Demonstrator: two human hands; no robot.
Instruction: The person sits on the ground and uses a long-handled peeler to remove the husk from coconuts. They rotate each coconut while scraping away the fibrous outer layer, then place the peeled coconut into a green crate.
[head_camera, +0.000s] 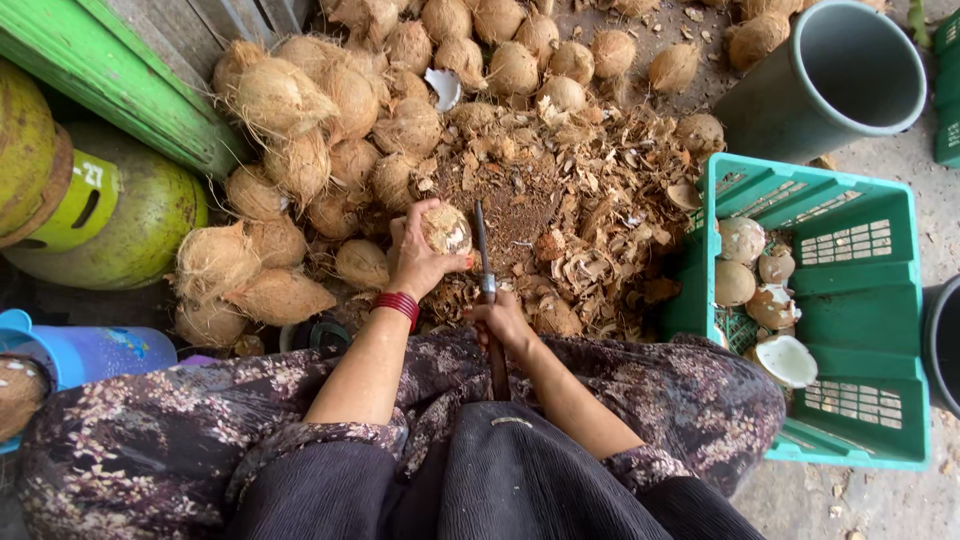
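Left hand (418, 262) is gripping a half-husked coconut (446, 230), fingers wrapped round it. Right hand (500, 318) is clenching the handle of a knife (481, 245), its blade sticking up just right of the coconut. A green crate (860, 330) is sitting off to the right hand's right.

The coconut (446, 229) is rough, fibrous husk; the knife (482, 255) blade dull metal; the crate (860, 300) smooth green plastic; the bucket (850, 75) matt grey plastic.
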